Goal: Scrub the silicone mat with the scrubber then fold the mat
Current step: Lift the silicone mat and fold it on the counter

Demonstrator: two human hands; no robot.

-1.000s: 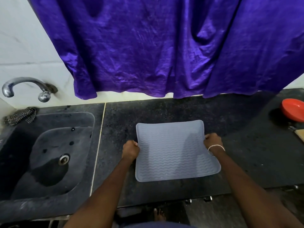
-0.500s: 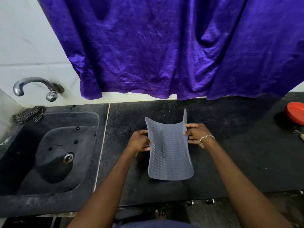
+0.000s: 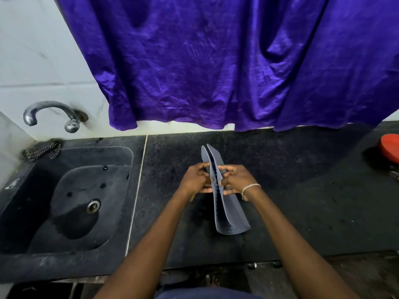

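The grey silicone mat [image 3: 232, 214] is folded in half lengthwise and stands on its fold above the black counter [image 3: 302, 201], its two long edges pressed together on top. My left hand [image 3: 195, 180] grips it from the left and my right hand [image 3: 236, 180], with a silver bracelet on the wrist, grips it from the right. The wavy ribbed face lies inside the fold. A dark checked scrubber [image 3: 41, 148] rests at the sink's back left corner, far from both hands.
A black sink [image 3: 64, 244] with a drain fills the left, under a metal tap [image 3: 49, 113]. A purple curtain [image 3: 216, 61] hangs behind the counter. A red bowl [image 3: 389, 149] sits at the far right edge.
The mat lay flat a second ago. Both hands have lifted its side edges and brought them together, so it is now folded in half between them.
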